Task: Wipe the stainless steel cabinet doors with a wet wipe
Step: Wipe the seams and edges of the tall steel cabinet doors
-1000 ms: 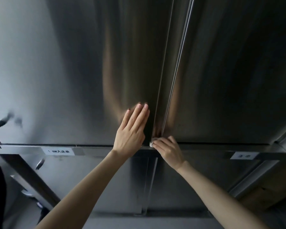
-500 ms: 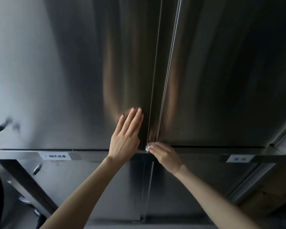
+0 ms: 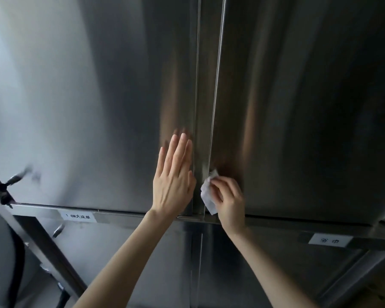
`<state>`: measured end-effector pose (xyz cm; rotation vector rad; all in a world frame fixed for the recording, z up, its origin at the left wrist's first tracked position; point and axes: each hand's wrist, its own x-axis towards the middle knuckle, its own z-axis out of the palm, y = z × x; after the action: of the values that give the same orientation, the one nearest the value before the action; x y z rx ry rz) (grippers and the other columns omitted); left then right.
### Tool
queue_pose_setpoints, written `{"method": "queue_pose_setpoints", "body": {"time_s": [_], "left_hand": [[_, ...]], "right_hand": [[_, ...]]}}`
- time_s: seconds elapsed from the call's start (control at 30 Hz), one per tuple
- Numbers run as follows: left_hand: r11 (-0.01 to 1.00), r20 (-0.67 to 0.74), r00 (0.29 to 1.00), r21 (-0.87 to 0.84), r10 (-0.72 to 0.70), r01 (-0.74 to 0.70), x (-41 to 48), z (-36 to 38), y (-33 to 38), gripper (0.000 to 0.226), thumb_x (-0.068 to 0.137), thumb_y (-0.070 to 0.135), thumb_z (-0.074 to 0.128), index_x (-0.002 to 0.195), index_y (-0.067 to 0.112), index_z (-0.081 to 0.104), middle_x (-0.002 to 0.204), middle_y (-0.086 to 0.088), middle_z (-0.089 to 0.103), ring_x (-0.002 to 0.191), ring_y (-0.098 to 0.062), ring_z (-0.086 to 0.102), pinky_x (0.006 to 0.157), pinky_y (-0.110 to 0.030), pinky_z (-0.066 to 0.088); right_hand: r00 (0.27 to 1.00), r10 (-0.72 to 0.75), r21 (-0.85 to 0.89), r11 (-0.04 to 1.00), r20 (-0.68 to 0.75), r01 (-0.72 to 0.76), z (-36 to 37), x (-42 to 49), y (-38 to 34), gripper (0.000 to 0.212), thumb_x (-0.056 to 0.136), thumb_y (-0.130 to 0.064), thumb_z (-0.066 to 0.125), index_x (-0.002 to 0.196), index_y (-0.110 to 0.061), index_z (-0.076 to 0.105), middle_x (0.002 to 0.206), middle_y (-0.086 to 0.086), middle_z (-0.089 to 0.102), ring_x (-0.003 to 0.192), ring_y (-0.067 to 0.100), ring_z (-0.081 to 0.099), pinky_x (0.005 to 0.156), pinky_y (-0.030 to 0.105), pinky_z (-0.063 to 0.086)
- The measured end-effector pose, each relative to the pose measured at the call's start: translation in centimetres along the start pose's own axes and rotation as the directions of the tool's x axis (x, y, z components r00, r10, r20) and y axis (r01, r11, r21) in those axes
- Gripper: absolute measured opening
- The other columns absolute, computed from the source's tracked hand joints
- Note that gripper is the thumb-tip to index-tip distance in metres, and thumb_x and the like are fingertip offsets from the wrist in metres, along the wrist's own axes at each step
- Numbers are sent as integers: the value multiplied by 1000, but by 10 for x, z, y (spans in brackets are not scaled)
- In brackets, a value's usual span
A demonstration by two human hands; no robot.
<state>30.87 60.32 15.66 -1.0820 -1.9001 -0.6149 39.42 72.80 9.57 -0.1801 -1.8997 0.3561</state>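
Two hands up on the steel cabinet doors, low near the seam. Left hand (image 3: 173, 185) lies flat on the left door (image 3: 98, 107), its fingers (image 3: 180, 152) straight, pressed together and pointing up, holding nothing. Right hand (image 3: 229, 203) has curled fingers (image 3: 222, 185) pinching a crumpled white wet wipe (image 3: 207, 196). The wipe sits just left of the right fingertips, between the two hands, its top corner against the vertical edge of the right door (image 3: 309, 107). The narrow centre strip (image 3: 203, 107) runs up beside the left fingertips. Below the hands is a horizontal rail (image 3: 125, 215). One white label (image 3: 78, 216) is well left of the left fingers, another label (image 3: 329, 241) right of and below the right fingers. A dark latch (image 3: 16, 177) sits far left.
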Motion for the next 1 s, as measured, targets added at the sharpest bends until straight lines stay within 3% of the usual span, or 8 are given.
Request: {"method": "queue_pose_setpoints", "body": {"time_s": [0.1,0.23,0.37,0.53,0.63,0.77,0.9,1.0], "left_hand": [[1000,26,1000,27,-6,6,0,3,4,64,85,-1,57,145,-4,35,155,-18,29,145,-34,22,117,-51,25],[999,45,999,47,2,-4,0,5,1,51,95,11,36,144,-4,39,155,-16,28,145,-32,22,115,-51,30],[997,49,999,70,-15,12,-1,9,4,51,96,11,35,145,-2,36,156,-14,23,145,-34,23,115,-50,30],[997,36,999,80,-7,4,-9,12,7,54,93,8,39,146,-1,32,155,-16,27,144,-33,24,112,-52,35],[995,56,998,101,12,-17,-30,16,4,72,81,-5,59,146,0,28,154,-15,29,142,-35,28,108,-54,40],[992,123,991,117,-58,43,-54,22,13,87,68,-11,72,144,-1,32,153,-15,28,142,-35,28,106,-53,41],[987,122,989,144,-84,66,-53,28,20,85,70,-8,73,143,-4,31,154,-15,25,144,-32,21,105,-53,43],[986,142,984,141,-111,91,-54,27,23,85,69,-8,72,144,-2,31,154,-16,26,144,-33,24,107,-53,40]], "right_hand": [[998,64,91,994,-27,-61,2,12,-4,20,75,3,74,94,5,69,96,15,66,90,19,63,86,26,51],[992,-52,114,991,-116,65,-7,60,-11,21,77,2,73,98,5,69,98,15,66,93,18,62,91,21,48],[974,-88,155,980,-209,121,-4,90,-12,21,81,-3,72,101,3,68,102,13,66,96,15,60,90,21,49],[1000,17,129,991,7,-18,12,-8,15,26,68,-1,81,91,0,71,98,13,68,92,18,64,86,26,53],[985,49,112,991,168,-69,15,-62,31,25,60,5,86,80,-1,72,88,11,69,80,22,67,79,26,52],[984,67,208,973,164,-101,17,-51,35,22,62,7,83,80,-1,72,83,8,69,76,20,66,76,24,51],[990,32,222,973,139,-62,24,-45,44,18,75,-10,77,92,-4,72,95,6,69,90,16,64,83,23,52],[984,68,188,977,162,-98,25,-81,43,21,76,-6,77,96,-3,71,100,9,68,92,16,63,80,31,55]]}}
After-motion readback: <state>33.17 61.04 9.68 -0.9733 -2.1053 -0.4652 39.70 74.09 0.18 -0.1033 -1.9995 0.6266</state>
